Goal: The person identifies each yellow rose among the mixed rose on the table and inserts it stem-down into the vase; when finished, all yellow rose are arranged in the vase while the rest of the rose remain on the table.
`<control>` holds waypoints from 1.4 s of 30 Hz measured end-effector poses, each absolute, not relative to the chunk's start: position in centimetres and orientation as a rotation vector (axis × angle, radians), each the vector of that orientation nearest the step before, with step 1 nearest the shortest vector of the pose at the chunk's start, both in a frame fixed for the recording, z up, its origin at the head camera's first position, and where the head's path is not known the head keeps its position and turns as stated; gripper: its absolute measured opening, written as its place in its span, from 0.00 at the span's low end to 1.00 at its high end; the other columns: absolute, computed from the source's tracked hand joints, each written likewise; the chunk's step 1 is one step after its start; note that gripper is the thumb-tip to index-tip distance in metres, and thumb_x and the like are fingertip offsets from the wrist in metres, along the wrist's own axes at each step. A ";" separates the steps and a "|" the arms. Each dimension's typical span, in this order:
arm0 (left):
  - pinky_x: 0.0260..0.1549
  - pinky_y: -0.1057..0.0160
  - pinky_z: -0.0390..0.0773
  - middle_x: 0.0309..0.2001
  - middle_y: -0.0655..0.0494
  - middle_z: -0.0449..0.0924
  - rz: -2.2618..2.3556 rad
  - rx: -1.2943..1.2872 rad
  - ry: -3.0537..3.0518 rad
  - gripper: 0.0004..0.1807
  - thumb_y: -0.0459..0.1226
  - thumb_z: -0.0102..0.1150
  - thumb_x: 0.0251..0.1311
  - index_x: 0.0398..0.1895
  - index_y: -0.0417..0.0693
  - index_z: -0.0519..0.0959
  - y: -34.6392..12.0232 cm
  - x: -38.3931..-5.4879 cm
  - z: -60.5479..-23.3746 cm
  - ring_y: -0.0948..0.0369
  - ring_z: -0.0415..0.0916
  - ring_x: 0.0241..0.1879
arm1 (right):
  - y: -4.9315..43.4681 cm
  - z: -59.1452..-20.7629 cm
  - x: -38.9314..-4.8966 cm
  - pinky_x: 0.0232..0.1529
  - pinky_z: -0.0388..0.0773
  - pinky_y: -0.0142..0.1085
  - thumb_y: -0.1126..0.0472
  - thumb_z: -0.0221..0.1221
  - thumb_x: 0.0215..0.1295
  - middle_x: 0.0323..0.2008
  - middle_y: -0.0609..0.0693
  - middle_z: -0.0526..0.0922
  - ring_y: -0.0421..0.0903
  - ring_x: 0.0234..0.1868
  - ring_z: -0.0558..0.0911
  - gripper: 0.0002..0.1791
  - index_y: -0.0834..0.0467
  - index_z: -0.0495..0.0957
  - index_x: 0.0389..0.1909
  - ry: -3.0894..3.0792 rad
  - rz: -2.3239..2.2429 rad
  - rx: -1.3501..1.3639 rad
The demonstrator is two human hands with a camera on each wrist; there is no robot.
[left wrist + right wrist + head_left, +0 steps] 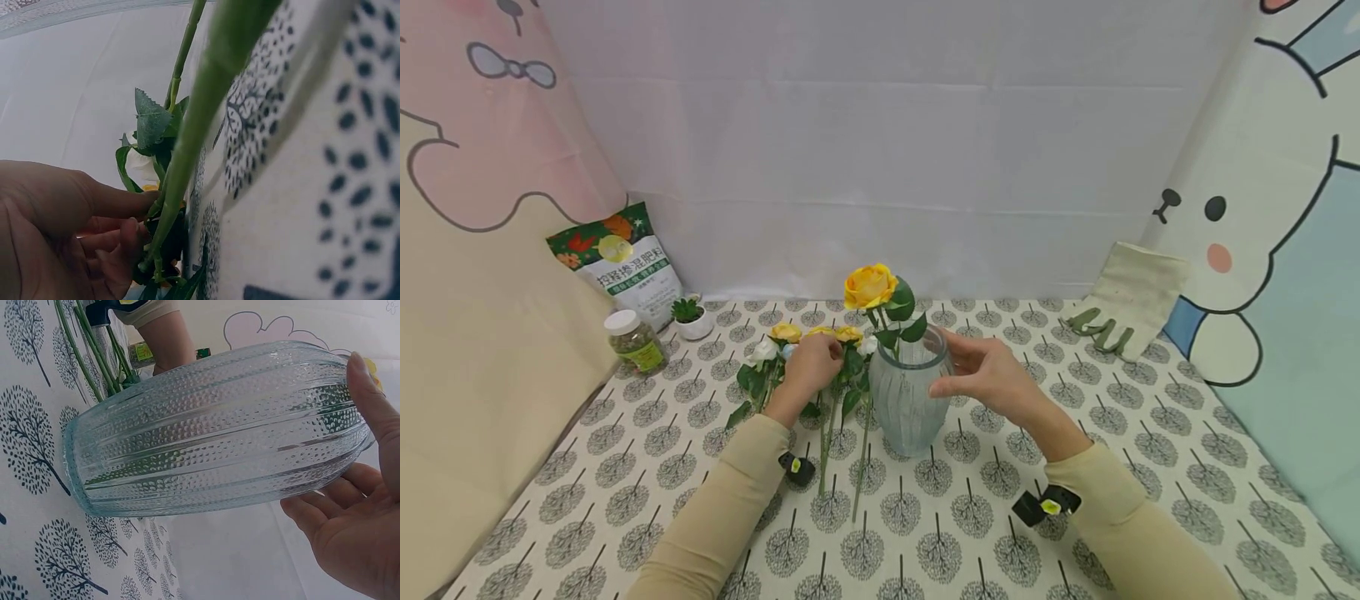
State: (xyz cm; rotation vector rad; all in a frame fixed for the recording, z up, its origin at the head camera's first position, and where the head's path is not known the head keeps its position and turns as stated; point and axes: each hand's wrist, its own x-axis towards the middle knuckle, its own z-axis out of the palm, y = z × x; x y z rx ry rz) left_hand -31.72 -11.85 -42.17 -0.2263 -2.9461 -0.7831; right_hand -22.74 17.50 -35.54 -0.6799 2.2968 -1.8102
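A clear, ribbed glass vase stands upright with one yellow rose in it. My right hand grips the vase near its rim, thumb on one side and fingers on the other, as the right wrist view shows. To the left of the vase, my left hand reaches down into a bunch of yellow and white roses lying on the table. In the left wrist view its thumb and curled fingers pinch a green stem among leaves; a white rose shows just beyond.
At the back left stand a fertilizer bag, a small potted succulent and a white-lidded jar. A pair of gardening gloves leans at the back right. Long loose stems point toward the table's front on the tree-print cloth.
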 end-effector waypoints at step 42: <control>0.47 0.48 0.82 0.48 0.46 0.77 -1.884 -0.018 -2.592 0.22 0.45 0.55 0.73 0.61 0.38 0.78 -14.8 -32.3 -38.5 0.59 0.76 0.31 | 17.4 -35.4 -22.7 0.59 0.76 0.40 0.57 0.77 0.50 0.69 0.55 0.70 0.54 0.64 0.76 0.50 0.55 0.64 0.74 2.250 -1.837 -0.711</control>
